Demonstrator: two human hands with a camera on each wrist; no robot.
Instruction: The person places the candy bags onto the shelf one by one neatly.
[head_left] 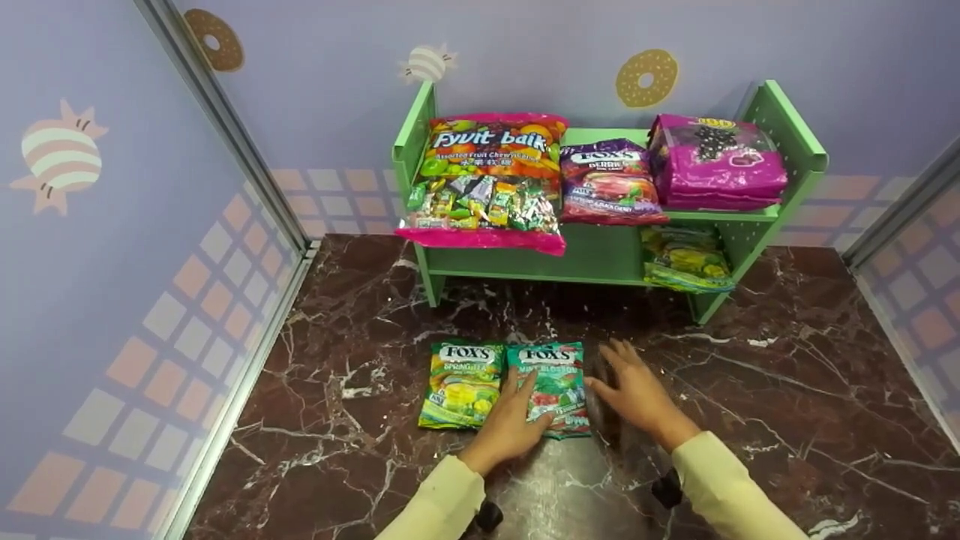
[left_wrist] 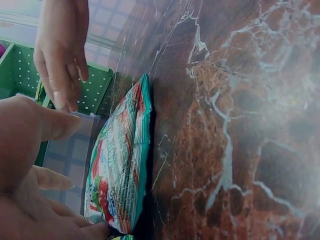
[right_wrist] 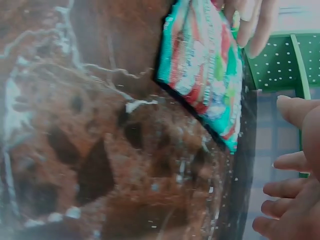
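Note:
Two candy bags lie side by side on the dark marbled surface in the head view. The left one is a yellow-green Fox's Spring Tea bag (head_left: pixel 459 390), the right one a teal Fox's Mint Blossom bag (head_left: pixel 564 386). My left hand (head_left: pixel 510 426) is over the left part of the teal bag, its fingers loosely extended and covering where the bags meet. Just right of the teal bag, my right hand (head_left: pixel 636 391) is held with fingers spread and nothing in it. The right wrist view shows the teal bag (right_wrist: pixel 205 70) apart from the right fingers.
Behind the bags stands a green two-tier shelf (head_left: pixel 525 259). Its upper tier carries a large Fyvit Baik candy bag (head_left: pixel 491 161), a Fox's Berries bag (head_left: pixel 611 184) and purple packs (head_left: pixel 716 165). A yellow-green bag (head_left: pixel 688 259) sits lower right. Patterned walls (head_left: pixel 90 300) enclose the sides.

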